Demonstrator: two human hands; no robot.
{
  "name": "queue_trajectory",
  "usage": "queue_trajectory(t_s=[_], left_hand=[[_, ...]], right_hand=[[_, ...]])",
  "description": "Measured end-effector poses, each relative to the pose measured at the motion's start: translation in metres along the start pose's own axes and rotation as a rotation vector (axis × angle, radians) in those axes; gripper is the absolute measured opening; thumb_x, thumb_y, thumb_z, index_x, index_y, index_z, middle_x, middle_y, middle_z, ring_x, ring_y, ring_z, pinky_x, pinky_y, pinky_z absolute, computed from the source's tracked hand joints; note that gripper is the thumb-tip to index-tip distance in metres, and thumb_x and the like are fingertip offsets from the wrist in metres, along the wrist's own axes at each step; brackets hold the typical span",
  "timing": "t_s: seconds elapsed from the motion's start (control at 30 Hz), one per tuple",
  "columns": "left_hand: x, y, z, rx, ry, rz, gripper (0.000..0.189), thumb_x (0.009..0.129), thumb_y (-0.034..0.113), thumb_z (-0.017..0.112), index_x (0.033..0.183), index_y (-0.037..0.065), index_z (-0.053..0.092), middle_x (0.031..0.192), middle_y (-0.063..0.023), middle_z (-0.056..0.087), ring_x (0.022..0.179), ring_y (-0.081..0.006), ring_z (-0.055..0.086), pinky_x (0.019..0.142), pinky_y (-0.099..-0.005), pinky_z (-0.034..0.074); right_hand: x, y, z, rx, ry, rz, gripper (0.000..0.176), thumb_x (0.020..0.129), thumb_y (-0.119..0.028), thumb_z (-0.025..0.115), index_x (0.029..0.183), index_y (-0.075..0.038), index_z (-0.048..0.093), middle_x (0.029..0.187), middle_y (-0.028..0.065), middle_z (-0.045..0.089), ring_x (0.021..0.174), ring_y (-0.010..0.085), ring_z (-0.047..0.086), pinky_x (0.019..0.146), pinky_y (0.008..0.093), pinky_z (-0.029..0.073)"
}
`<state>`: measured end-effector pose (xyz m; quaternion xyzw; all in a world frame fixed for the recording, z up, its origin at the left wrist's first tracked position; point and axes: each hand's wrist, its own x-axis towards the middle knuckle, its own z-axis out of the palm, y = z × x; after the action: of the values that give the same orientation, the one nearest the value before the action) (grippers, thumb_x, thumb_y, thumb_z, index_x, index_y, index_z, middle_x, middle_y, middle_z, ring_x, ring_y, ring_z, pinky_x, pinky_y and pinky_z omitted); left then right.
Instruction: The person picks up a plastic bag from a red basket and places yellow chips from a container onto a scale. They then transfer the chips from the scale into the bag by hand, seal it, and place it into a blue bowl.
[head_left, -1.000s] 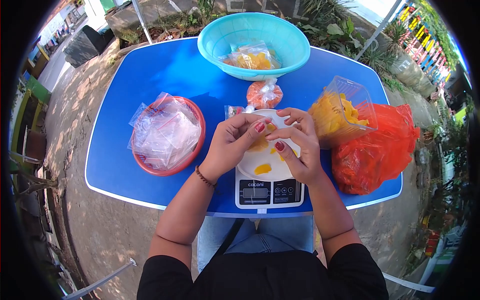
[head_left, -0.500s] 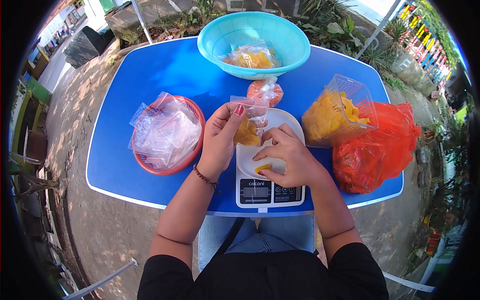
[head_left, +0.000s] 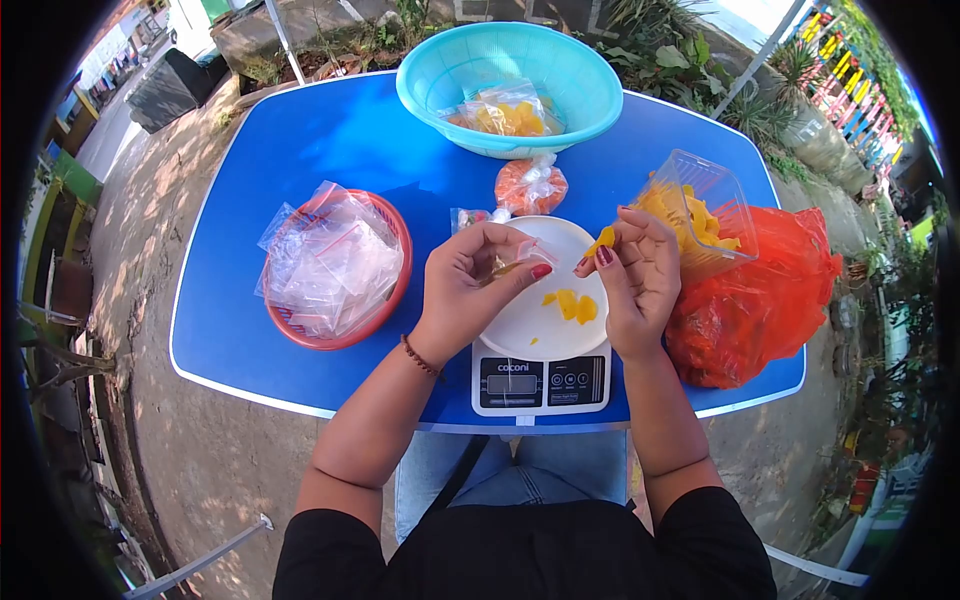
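Observation:
My left hand (head_left: 470, 285) is closed on a small clear zip bag (head_left: 538, 250), its mouth facing right and most of it hidden behind my fingers. Between the fingertips of my right hand (head_left: 640, 285) is a thin yellow slice (head_left: 601, 242), held just right of the bag. Below both hands stands a white kitchen scale (head_left: 525, 408) with a round white plate (head_left: 520, 335) on top. Several yellow slices (head_left: 568, 304) and a tiny crumb lie on that plate. The scale's display is too dim to read.
A red basket (head_left: 405, 270) of empty zip bags stands left. Behind are a turquoise basket (head_left: 430, 75) with filled bags and a tied bag of orange bits (head_left: 525, 190). Right are a clear tub (head_left: 735, 195) of yellow slices and a red plastic bag (head_left: 750, 310).
My right hand has lifted from the plate, moving up and right with a yellow slice. My left hand has lowered and tilted the bag toward it. Slices on the plate are now uncovered.

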<state>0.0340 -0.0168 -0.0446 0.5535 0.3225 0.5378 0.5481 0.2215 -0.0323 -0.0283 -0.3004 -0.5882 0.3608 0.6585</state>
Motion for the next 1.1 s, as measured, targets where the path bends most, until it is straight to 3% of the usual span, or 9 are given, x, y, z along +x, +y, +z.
queue_trajectory(t_s=[0.27,0.37,0.47,0.57,0.77,0.97,1.1], left_hand=[[-0.003,-0.001,0.003,0.248,-0.033,0.115,0.031,0.080,0.001,0.081,0.105,-0.001,0.064,0.098,-0.0087,0.072,0.091,-0.0110,0.069,0.078,-0.0238,0.057],[-0.003,-0.003,0.003,0.228,-0.033,0.102,0.032,0.079,0.002,0.082,0.106,-0.001,0.064,0.098,-0.0088,0.073,0.091,-0.0110,0.069,0.078,-0.0239,0.057],[-0.003,-0.003,0.002,0.194,-0.048,0.067,0.033,0.080,0.003,0.081,0.108,-0.002,0.065,0.098,-0.0091,0.073,0.091,-0.0111,0.070,0.078,-0.0239,0.057],[-0.004,-0.001,0.003,0.147,-0.079,0.068,0.032,0.082,0.004,0.080,0.110,-0.003,0.066,0.098,-0.0094,0.073,0.091,-0.0112,0.070,0.078,-0.0236,0.057],[-0.004,-0.001,0.002,0.040,-0.080,-0.003,0.024,0.092,0.007,0.070,0.114,-0.003,0.064,0.101,-0.0101,0.073,0.093,-0.0119,0.069,0.079,-0.0235,0.056],[-0.002,-0.002,0.000,-0.084,-0.073,0.047,0.024,0.100,0.012,0.060,0.119,-0.001,0.060,0.105,-0.0111,0.072,0.095,-0.0127,0.069,0.082,-0.0250,0.056],[-0.003,0.001,-0.001,-0.118,-0.130,0.031,0.025,0.101,0.015,0.058,0.120,-0.001,0.059,0.106,-0.0118,0.071,0.098,-0.0143,0.069,0.084,-0.0266,0.055]], right_hand=[[-0.003,0.009,-0.013,-0.392,-0.118,-0.162,0.027,0.087,-0.004,0.072,0.112,-0.002,0.061,0.086,0.0021,0.064,0.066,0.0062,0.050,0.061,0.0207,0.038],[-0.002,-0.001,0.000,-0.336,-0.027,-0.047,0.020,0.082,-0.004,0.075,0.100,-0.004,0.067,0.083,0.0019,0.064,0.067,0.0102,0.051,0.062,0.0230,0.039],[0.005,0.002,-0.007,-0.455,-0.121,-0.179,0.011,0.079,-0.003,0.074,0.089,-0.005,0.070,0.085,0.0039,0.065,0.074,0.0157,0.053,0.067,0.0266,0.041],[0.008,-0.001,-0.011,-0.519,-0.210,-0.233,0.013,0.076,-0.003,0.071,0.089,-0.007,0.072,0.092,0.0068,0.065,0.085,0.0201,0.053,0.075,0.0313,0.042],[0.008,-0.006,-0.009,-0.509,-0.338,-0.140,0.021,0.075,-0.003,0.070,0.095,-0.008,0.073,0.105,0.0101,0.061,0.094,0.0218,0.053,0.081,0.0327,0.041],[0.003,-0.002,0.003,-0.483,-0.129,-0.162,0.014,0.078,-0.006,0.074,0.092,-0.006,0.070,0.105,0.0100,0.061,0.093,0.0223,0.053,0.080,0.0342,0.042],[0.005,-0.001,-0.003,-0.599,-0.198,-0.236,0.009,0.082,-0.005,0.073,0.091,-0.005,0.069,0.107,0.0111,0.061,0.090,0.0216,0.053,0.075,0.0324,0.043]])
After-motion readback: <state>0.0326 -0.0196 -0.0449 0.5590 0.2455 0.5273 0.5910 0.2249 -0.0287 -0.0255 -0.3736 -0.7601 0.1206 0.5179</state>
